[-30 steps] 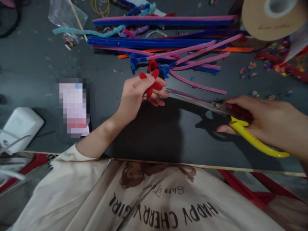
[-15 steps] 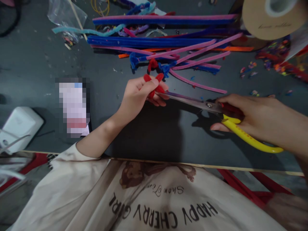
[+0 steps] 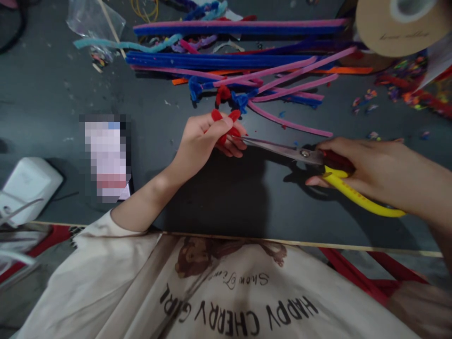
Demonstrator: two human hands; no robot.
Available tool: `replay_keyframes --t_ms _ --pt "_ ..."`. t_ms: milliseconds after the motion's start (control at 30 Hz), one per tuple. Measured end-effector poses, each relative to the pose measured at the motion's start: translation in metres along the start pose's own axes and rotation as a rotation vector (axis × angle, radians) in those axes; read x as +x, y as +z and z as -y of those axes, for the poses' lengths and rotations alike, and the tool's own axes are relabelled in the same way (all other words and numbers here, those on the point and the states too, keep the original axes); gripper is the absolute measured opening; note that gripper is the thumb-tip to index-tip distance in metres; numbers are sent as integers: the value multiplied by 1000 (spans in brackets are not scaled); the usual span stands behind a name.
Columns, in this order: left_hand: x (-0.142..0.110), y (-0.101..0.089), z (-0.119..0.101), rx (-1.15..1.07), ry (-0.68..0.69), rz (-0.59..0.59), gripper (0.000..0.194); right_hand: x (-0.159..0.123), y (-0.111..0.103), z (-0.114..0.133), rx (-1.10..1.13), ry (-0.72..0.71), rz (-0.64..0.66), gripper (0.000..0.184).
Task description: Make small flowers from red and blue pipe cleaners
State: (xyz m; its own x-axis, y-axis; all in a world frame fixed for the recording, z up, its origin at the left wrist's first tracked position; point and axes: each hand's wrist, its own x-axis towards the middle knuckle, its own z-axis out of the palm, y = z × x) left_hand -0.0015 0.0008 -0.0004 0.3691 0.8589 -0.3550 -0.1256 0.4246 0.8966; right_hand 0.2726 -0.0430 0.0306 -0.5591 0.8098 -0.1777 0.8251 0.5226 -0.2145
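My left hand (image 3: 205, 139) is closed on a small red pipe-cleaner piece (image 3: 226, 123) whose looped ends stick out above and beside the fingers. My right hand (image 3: 367, 169) grips yellow-handled scissors (image 3: 318, 162) by the handles. The blades point left and their tips reach the red piece at my left fingers. Both hands hover just over a dark grey table (image 3: 226, 197).
A pile of long pink, blue, purple and orange pipe cleaners (image 3: 240, 61) lies beyond the hands. A tan ribbon spool (image 3: 395, 28) sits at the far right, with coloured scraps (image 3: 406, 80) below it. A white box (image 3: 28, 181) and a blurred object (image 3: 106, 157) are on the left.
My right hand moved the scissors leftward until the blade tips met the red piece in my left hand. The left hand barely shifted.
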Motion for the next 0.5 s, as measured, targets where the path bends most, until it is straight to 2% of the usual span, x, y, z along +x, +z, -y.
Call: replay_keyframes --t_ms 167,500 --pt "0 0 1 -30 16 -16 28 -4 -3 4 -30 91 93 74" --pt "0 0 1 4 16 -4 26 1 -1 7 14 105 106 79"
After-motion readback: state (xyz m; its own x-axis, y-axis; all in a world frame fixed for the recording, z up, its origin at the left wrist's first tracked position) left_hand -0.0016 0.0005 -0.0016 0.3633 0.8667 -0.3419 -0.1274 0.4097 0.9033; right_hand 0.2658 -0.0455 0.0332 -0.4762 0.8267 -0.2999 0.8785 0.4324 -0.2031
